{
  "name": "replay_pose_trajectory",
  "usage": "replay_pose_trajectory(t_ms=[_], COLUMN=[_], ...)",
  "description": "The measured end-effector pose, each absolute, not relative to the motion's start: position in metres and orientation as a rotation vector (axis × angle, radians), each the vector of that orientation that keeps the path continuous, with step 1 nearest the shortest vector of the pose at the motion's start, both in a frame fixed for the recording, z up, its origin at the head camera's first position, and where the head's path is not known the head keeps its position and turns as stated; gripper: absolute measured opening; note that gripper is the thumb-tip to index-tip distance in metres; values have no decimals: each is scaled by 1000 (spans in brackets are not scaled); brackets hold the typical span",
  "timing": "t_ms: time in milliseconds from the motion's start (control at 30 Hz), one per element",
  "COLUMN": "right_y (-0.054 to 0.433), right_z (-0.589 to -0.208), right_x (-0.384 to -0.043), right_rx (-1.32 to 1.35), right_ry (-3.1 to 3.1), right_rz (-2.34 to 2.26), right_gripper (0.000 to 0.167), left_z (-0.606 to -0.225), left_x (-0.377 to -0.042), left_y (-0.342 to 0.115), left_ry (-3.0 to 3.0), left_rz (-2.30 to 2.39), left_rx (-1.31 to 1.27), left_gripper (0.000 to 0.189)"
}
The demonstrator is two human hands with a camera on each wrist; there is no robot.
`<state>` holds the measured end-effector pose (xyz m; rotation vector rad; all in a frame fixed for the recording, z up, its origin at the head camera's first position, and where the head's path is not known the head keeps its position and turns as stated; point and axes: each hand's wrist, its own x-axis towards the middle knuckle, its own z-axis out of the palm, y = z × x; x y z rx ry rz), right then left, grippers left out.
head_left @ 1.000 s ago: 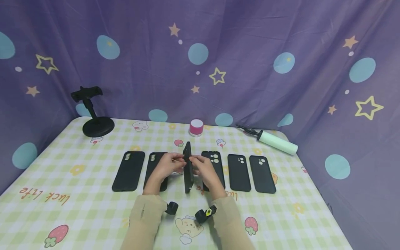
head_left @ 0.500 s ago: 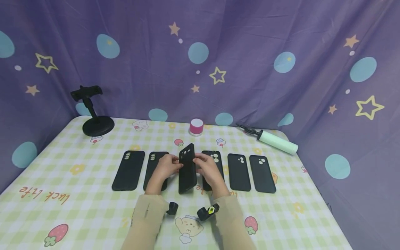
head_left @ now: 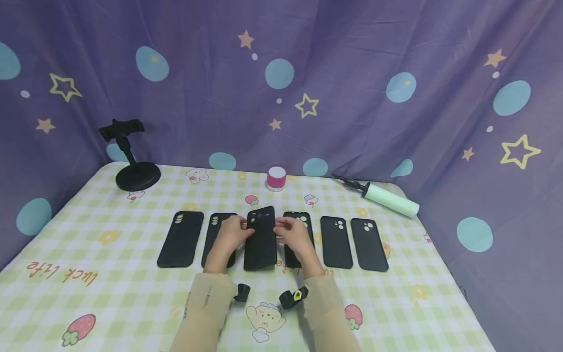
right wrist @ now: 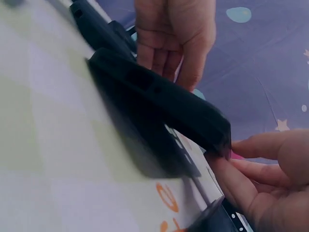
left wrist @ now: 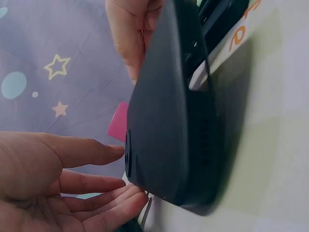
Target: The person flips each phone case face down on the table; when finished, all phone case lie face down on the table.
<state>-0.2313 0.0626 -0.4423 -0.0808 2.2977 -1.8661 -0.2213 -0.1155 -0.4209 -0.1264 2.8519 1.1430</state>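
Observation:
A black phone case stands tilted over the middle of the table, its back with the camera holes turned up toward the head camera. My left hand pinches its left edge, thumb on the back and fingers along the side. On the other long edge my right hand pinches it between thumb and fingers. In the left wrist view the case's lower end hangs close over the cloth. The right wrist view shows its end with a port cutout.
Black phone cases lie flat in a row: two left, three right. Behind stand a phone stand, a pink and white round container and a pale green hand pump.
The held phone case has turned from edge-on to showing its broad back, leaning lower toward the table. Both hands have kept hold of it and shifted only slightly.

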Motion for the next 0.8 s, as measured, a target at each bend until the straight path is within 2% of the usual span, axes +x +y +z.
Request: replay_pose_trajectory(t_ms=[200,567,800], right_y=[60,52,47], right_z=[-441,-436,-436], right_x=[-230,-224,-222], right_rx=[-33,-112,-139], right_ry=[2425,2734,2929], right_rz=[-1782,-1547,-1338], right_gripper=[32,23,24], left_z=[-419,-419,-420], left_x=[-221,-221,-223], left_y=[-114,-115,-115], left_ry=[2848,2851,2856], left_rz=[1123,1115,1114], left_rx=[-141,-179,-186], left_gripper=[43,43,42])
